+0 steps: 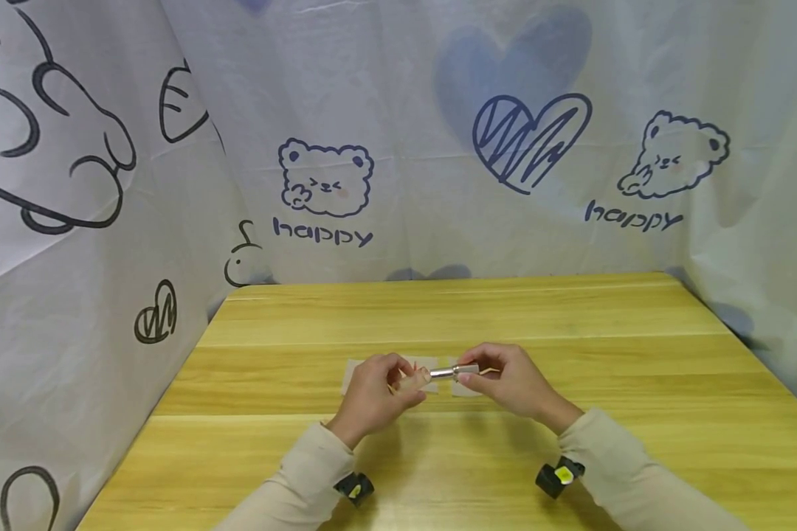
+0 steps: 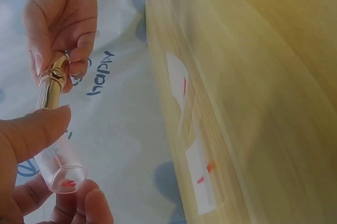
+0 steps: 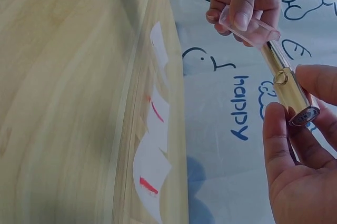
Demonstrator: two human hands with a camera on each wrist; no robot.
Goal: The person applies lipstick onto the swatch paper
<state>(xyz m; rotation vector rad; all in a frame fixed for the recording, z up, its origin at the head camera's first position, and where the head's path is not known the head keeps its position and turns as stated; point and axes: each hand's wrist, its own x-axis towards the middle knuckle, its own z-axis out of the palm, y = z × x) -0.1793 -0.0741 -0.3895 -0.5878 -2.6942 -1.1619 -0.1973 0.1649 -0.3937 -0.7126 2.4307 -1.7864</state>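
Note:
Over the middle of the table, my left hand [image 1: 370, 394] holds a clear lipstick cap [image 2: 59, 167] between thumb and fingers. A bit of red shows at the cap's closed end in the left wrist view. My right hand [image 1: 514, 380] grips a shiny gold lipstick tube [image 3: 289, 91] by its base, thumb on one side and fingers on the other. The tube's narrower gold neck points into the cap's mouth, so the two are in line. Below both hands, white paper pieces [image 3: 152, 155] with red streaks lie on the table.
The wooden table [image 1: 438, 317] has yellow grain and reaches back to a white curtain [image 1: 412, 88] with bear and heart drawings. Black wrist devices [image 1: 355, 487] sit at both sleeve cuffs. The curtain also hangs along both sides of the table.

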